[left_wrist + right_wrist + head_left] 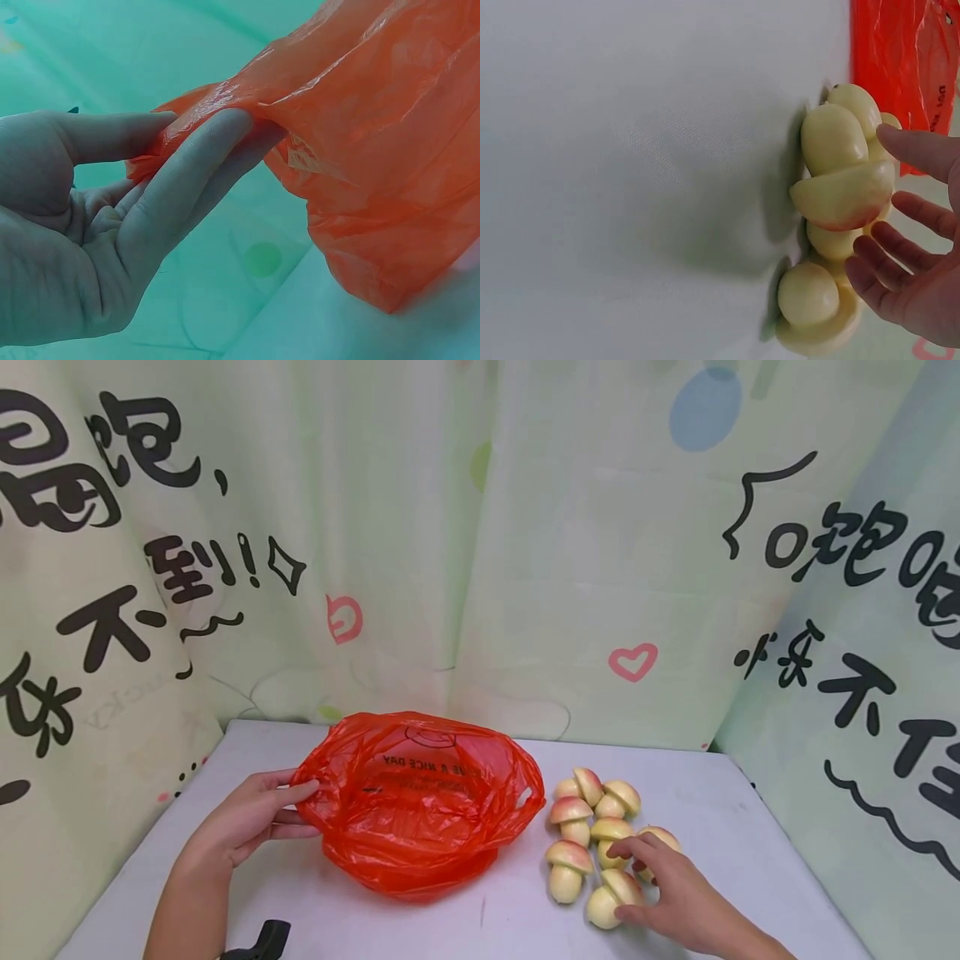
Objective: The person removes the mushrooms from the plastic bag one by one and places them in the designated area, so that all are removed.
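Note:
A red plastic bag (pixel 420 852) lies on the table with its wide mouth facing me and dark print inside. My left hand (pixel 251 817) pinches the bag's left rim between thumb and fingers; the left wrist view shows the crumpled edge of the bag (pixel 360 142) in that grip. To the right, several toy-like mushrooms (pixel 568 870) with cream stems and yellow-to-pink caps stand or lie in a cluster. Over the near right side of this group is my right hand (pixel 675 893), fingers spread and loosely bent, beside the closest mushroom (pixel 609 906). Nothing is held in it.
The white table (pixel 315 918) meets printed curtains (pixel 540 568) at the back and both sides. At the lower left, a black piece (pixel 270 937) shows by my left wrist. The mushrooms stand just right of the bag.

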Demonstrator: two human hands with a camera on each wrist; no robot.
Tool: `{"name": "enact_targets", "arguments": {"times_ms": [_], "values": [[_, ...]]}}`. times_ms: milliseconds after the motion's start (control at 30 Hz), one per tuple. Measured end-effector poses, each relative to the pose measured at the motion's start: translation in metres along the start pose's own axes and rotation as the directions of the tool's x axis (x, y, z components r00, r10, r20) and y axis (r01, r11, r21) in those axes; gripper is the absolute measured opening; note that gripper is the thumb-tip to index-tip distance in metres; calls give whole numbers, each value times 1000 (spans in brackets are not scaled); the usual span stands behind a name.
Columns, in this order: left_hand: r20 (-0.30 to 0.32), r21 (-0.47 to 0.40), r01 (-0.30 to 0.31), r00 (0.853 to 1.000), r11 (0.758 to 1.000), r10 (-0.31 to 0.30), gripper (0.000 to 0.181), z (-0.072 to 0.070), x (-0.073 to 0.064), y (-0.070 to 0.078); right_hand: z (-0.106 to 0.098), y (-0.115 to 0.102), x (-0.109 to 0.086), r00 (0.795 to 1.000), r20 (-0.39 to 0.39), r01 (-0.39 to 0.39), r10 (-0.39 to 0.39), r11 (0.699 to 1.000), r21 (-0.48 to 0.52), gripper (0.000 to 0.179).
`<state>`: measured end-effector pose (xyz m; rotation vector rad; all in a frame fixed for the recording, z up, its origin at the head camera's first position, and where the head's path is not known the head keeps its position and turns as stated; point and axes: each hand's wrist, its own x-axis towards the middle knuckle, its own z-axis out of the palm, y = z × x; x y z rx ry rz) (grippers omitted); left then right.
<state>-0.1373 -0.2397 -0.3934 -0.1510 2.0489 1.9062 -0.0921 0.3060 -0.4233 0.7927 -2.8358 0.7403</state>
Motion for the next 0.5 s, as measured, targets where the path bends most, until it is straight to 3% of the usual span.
{"name": "enact_targets", "arguments": {"times_ms": [200,333,400,433,500], "values": [[2,68,-11,1000,998,11,70,1,0,1,-2,-3,-2,999,-14,-31,31,999,11,57],[-36,184,-15,999,983,22,76,1,-8,6,-4,-6,-2,996,-74,-40,41,999,11,52],[-76,306,1,997,952,23,81,2,-16,10,-6,-8,-1,994,-94,-48,48,999,6,47],[-102,380,16,995,925,24,85,2,-21,12,-7,-8,-1,994,-98,-55,55,998,4,44],[-155,533,58,987,844,31,91,3,-32,15,-9,-10,1,991,-112,-69,68,998,-9,40]]}}
